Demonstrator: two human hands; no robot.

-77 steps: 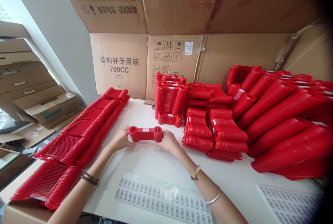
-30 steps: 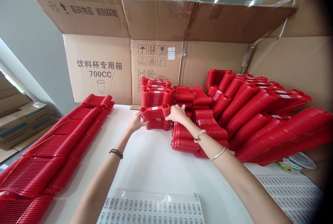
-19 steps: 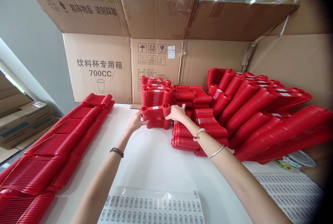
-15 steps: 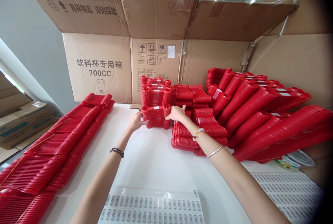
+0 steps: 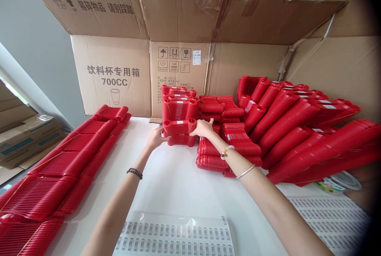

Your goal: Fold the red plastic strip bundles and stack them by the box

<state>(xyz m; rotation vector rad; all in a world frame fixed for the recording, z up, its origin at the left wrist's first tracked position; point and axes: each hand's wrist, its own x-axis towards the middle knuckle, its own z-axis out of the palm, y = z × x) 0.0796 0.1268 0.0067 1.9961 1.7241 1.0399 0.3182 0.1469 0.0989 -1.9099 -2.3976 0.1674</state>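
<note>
With the red piece [image 5: 179, 128], expect little weight and fair stiffness, judging by the smooth, moulded-looking plastic. Probably slick on the glossy faces, yet hardly fragile; might bow across the flat middle if squeezed hard from both sides. Best to take hold at the two rounded, tube-like ends, pressing evenly, and to keep clear of the white label [image 5: 180, 122] at the upper edge. Cannot tell whether single or several nested together, so cannot be sure of the weight.

Held from both sides: gripped at the left end by the left fingers [image 5: 165, 139], with the thumb reaching to the lower front, and at the right end by the right fingers [image 5: 195, 132], with one fingertip sticking up away from the grip. Lies directly between the two, roughly level. Overlaps a lower piece [image 5: 179, 141] in view; cannot tell whether touching. Stands just in front of a tall red stack [image 5: 182, 109], near red bundles [image 5: 242, 143] at the right, and well apart from a long red row [image 5: 50, 192] at the left of the counter [image 5: 169, 180]
</note>
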